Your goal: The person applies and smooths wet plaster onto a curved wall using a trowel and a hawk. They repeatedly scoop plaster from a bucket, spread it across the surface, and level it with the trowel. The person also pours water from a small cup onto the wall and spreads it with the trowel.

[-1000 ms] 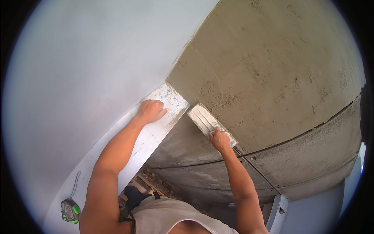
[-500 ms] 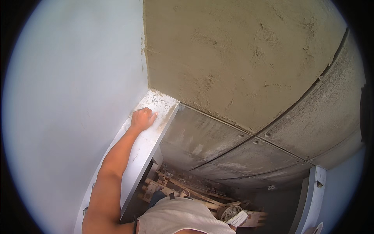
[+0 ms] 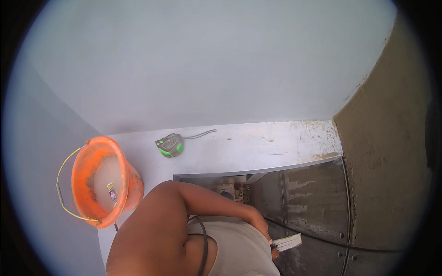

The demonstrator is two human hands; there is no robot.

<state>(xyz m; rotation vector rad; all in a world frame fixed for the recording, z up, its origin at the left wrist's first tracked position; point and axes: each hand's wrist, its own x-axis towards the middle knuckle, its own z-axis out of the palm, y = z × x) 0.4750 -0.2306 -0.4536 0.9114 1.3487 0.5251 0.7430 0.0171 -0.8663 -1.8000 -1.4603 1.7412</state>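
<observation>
My left arm crosses in front of my light ribbed top. My left hand [image 3: 260, 225] is bent downward beside the near end of a flat, pale, plaster-smeared tool [image 3: 288, 242]; its fingertips are mostly hidden. Just below, only a small part of my right hand [image 3: 275, 253] shows, closed at that same end of the tool. The tool's exact kind cannot be made out. On the white ledge [image 3: 248, 145] lies a green and black tape measure [image 3: 170, 145] with a grey wrist strap.
An orange bucket [image 3: 134, 184] with a yellow wire handle stands at the ledge's left end, a small printed packet [image 3: 112, 191] inside. A pale wall [image 3: 221, 64] rises behind. Right are a mortar-coated wall [image 3: 382, 152] and dark panels [image 3: 317, 188] below the ledge.
My view has swung left, bringing the bucket and tape measure into sight. My left hand has left the ledge and come across my body to the tool at my right hand.
</observation>
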